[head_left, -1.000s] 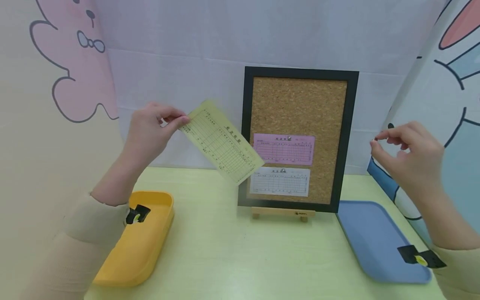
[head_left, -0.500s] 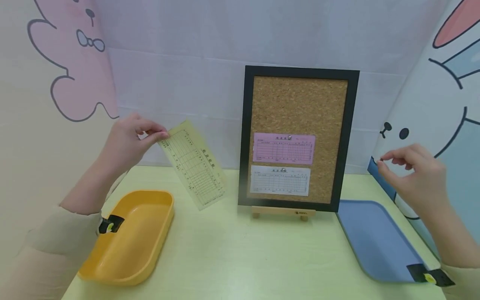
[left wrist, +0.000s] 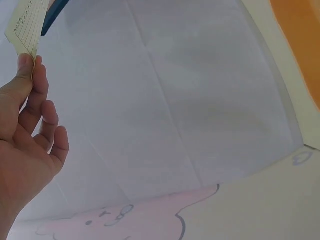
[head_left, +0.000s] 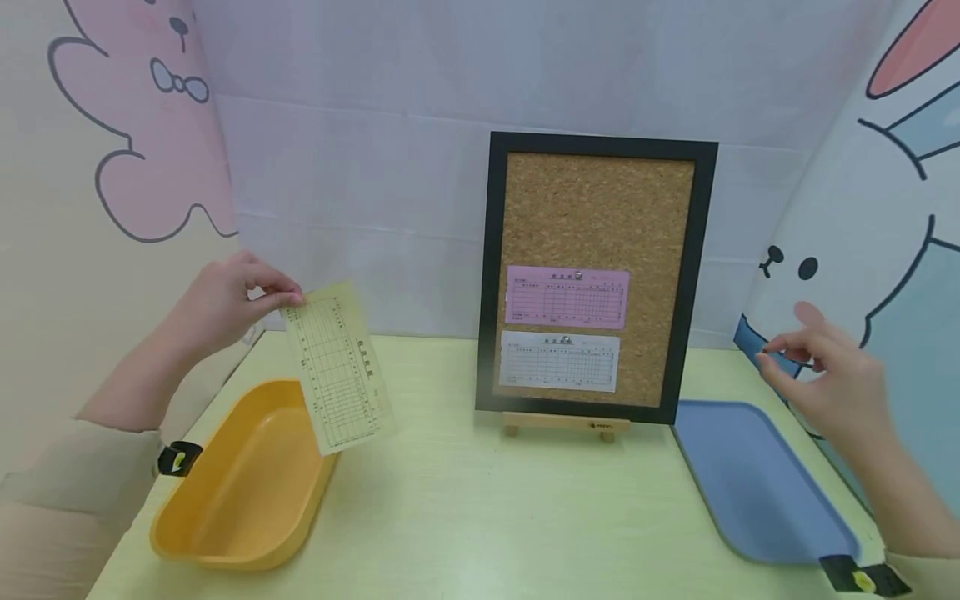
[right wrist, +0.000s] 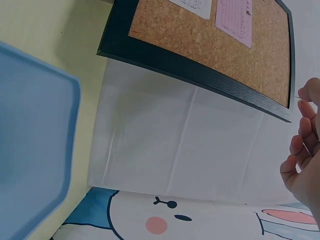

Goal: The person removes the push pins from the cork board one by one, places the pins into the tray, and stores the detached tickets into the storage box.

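By one corner, my left hand (head_left: pixel 225 304) pinches a yellow printed slip (head_left: pixel 341 375) between thumb and fingers. The slip hangs tilted in the air, its lower part in front of the yellow tray's right side. Over on the right, my right hand (head_left: pixel 836 367) is raised above the blue tray, thumb and forefinger pinching a tiny thumbtack (right wrist: pixel 297 97), mostly hidden; only a thin point shows in the right wrist view. Between the hands stands a black-framed corkboard (head_left: pixel 592 217). A pink slip (head_left: pixel 567 304) and, below it, a white slip (head_left: pixel 558 371) are pinned there with metallic tacks.
A deep yellow tray (head_left: pixel 247 508) stands on the left of the pale green table (head_left: pixel 480 508). A flat blue tray (head_left: pixel 757 475) lies on the right. The corkboard rests on a small wooden stand (head_left: pixel 562 422). White cloth (head_left: pixel 360 167) hangs behind.
My left hand has moved left and down with the yellow slip, from beside the corkboard to over the yellow tray's edge; the slip now hangs steeper. My right hand has sunk slightly.
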Action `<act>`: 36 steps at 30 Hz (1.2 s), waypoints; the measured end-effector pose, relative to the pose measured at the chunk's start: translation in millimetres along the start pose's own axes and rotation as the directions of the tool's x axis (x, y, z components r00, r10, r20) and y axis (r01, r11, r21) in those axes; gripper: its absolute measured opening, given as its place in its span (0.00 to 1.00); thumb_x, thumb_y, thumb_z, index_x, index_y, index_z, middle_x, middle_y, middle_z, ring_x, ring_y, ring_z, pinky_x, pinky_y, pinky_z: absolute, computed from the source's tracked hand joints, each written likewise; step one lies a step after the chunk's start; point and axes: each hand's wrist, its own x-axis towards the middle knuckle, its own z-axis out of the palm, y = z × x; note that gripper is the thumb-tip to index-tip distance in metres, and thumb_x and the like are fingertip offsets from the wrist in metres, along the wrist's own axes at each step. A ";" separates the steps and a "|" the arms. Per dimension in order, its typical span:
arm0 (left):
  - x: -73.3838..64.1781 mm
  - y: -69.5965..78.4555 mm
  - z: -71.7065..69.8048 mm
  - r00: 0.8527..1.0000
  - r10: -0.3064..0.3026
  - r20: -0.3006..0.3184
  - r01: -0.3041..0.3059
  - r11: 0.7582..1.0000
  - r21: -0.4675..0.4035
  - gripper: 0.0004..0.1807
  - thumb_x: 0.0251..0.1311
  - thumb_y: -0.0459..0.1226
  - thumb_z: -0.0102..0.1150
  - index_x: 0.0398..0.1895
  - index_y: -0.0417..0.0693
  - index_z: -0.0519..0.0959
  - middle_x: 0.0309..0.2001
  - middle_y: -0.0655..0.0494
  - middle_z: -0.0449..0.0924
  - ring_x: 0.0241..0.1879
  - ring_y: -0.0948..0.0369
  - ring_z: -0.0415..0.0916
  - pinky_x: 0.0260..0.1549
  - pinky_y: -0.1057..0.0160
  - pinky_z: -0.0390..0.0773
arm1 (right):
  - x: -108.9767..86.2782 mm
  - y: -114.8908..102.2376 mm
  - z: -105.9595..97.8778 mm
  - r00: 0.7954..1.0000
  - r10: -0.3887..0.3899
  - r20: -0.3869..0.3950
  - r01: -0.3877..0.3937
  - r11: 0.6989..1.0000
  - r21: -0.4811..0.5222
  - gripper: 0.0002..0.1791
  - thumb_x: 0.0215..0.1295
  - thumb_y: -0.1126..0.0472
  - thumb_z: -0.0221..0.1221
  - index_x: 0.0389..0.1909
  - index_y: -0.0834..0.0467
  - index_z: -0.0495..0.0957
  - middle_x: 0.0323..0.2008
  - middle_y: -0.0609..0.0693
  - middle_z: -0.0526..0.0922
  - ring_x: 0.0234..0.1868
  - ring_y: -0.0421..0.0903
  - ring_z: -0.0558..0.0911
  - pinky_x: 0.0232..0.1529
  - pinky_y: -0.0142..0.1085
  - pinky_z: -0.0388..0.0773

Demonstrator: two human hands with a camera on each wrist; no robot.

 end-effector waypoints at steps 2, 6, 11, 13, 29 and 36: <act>-1.1 -7.3 0.1 0.999 -0.004 0.033 0.004 1.000 0.018 0.06 0.54 0.37 0.66 0.35 0.47 0.86 0.34 0.53 0.76 0.34 0.58 0.66 0.29 0.64 0.65 | -4.5 5.6 1.9 1.000 -0.002 0.013 0.002 1.000 -0.001 0.10 0.42 0.71 0.67 0.29 0.64 0.81 0.29 0.26 0.67 0.31 0.22 0.62 0.33 0.17 0.58; -3.3 -21.6 0.1 0.995 0.013 0.099 -0.017 0.999 0.042 0.06 0.54 0.37 0.66 0.34 0.46 0.86 0.34 0.52 0.76 0.34 0.57 0.67 0.30 0.62 0.67 | -14.1 14.1 5.4 0.998 0.035 0.051 -0.034 0.999 -0.018 0.09 0.43 0.69 0.67 0.28 0.61 0.81 0.26 0.35 0.69 0.30 0.22 0.61 0.31 0.19 0.59; -6.2 -36.9 0.2 0.982 -0.013 0.189 -0.003 0.997 0.083 0.06 0.53 0.36 0.66 0.34 0.45 0.86 0.35 0.52 0.78 0.36 0.56 0.67 0.33 0.59 0.68 | -26.3 23.2 11.4 0.985 0.118 0.127 -0.112 0.992 -0.049 0.06 0.48 0.66 0.67 0.28 0.60 0.81 0.25 0.46 0.71 0.28 0.25 0.60 0.28 0.20 0.58; -7.3 -42.6 0.8 0.972 -0.030 0.231 0.008 0.995 0.096 0.06 0.53 0.35 0.66 0.34 0.45 0.86 0.35 0.52 0.77 0.37 0.55 0.67 0.34 0.58 0.68 | -30.9 27.5 14.6 0.978 0.140 0.153 -0.132 0.989 -0.059 0.05 0.49 0.65 0.67 0.28 0.59 0.81 0.25 0.47 0.71 0.28 0.26 0.61 0.28 0.22 0.59; -28.5 -90.6 38.4 0.927 0.049 0.371 -0.114 0.981 0.157 0.03 0.48 0.35 0.69 0.23 0.53 0.84 0.23 0.67 0.74 0.29 0.62 0.65 0.32 0.60 0.68 | -70.3 56.2 37.1 0.957 0.156 0.246 -0.159 0.987 -0.006 0.08 0.45 0.68 0.68 0.26 0.58 0.80 0.23 0.47 0.72 0.28 0.30 0.63 0.24 0.24 0.60; -36.1 -101.6 61.6 0.915 0.076 0.396 -0.147 0.978 0.151 0.03 0.45 0.36 0.70 0.24 0.54 0.85 0.24 0.69 0.77 0.27 0.64 0.65 0.31 0.60 0.73 | -84.6 70.8 49.0 0.962 0.150 0.227 -0.158 0.987 0.016 0.09 0.41 0.69 0.69 0.23 0.56 0.80 0.21 0.45 0.73 0.25 0.29 0.64 0.25 0.23 0.60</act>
